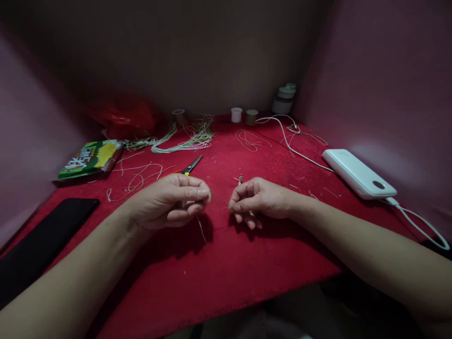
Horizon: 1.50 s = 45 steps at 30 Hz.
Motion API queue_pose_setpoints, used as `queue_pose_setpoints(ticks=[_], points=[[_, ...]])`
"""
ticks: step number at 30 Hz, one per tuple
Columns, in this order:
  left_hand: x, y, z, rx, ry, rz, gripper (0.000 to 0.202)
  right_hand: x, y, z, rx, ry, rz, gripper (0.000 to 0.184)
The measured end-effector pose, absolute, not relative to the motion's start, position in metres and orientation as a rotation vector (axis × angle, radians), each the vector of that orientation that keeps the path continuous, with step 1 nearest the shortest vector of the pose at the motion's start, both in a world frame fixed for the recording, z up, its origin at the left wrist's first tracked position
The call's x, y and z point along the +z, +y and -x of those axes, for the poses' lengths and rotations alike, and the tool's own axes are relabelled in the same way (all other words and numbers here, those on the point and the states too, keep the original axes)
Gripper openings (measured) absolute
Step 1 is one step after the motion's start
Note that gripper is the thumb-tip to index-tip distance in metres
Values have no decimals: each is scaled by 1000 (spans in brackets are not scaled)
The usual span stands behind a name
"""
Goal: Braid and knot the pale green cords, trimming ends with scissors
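Over the red tablecloth, my left hand (180, 200) is closed in a pinch on a thin thread (201, 230), whose loose end hangs below the fingers. A faint stretch of thread runs across the gap toward my right hand (256, 202), which also pinches it between thumb and forefinger. A small green and white knotted piece (240, 179) shows just behind the right-hand knuckles; whether it joins the thread is hidden. Scissors (192, 165) with dark blades and red-yellow handles lie behind my left hand, their handles partly covered by it.
A bundle of pale threads (187, 141) lies at the back, near several spools (236, 115). A green snack packet (90, 160) and a black phone-like slab (49, 235) are at left. On the right lies a white power bank (358, 173) with a cable. A bottle (284, 100) stands behind.
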<state>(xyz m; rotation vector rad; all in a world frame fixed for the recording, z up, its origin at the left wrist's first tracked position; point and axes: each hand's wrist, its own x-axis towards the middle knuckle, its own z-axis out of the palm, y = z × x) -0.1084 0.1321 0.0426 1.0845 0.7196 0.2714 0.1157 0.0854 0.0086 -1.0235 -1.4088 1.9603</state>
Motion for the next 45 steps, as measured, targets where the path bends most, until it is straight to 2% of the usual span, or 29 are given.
queue_pose_setpoints(ticks=[1, 4, 6, 12, 15, 20, 28, 35, 45], points=[[42, 131, 106, 353, 685, -1058, 9, 9, 85, -116, 1962, -1413, 1019, 9], [43, 128, 100, 593, 629, -1045, 42, 8, 86, -116, 1961, -1413, 1009, 9], [42, 128, 96, 682, 671, -1074, 51, 7, 86, -116, 1968, -1398, 1010, 10], [32, 127, 89, 880, 1179, -1354, 39, 6, 86, -116, 1967, -1383, 988, 14], [30, 122, 87, 938, 1251, -1580, 30, 6, 86, -116, 1954, -1372, 986, 13], [29, 115, 86, 853, 956, -1918, 8, 5, 86, -116, 1927, -1415, 964, 13], [14, 112, 82, 758, 691, -2287, 9, 3, 87, -117, 1901, -1458, 986, 15], [28, 106, 82, 261, 820, -1854, 21, 7, 86, -117, 1881, -1497, 1021, 12], [42, 109, 84, 64, 891, -1641, 19, 8, 84, -118, 1871, -1517, 1010, 11]])
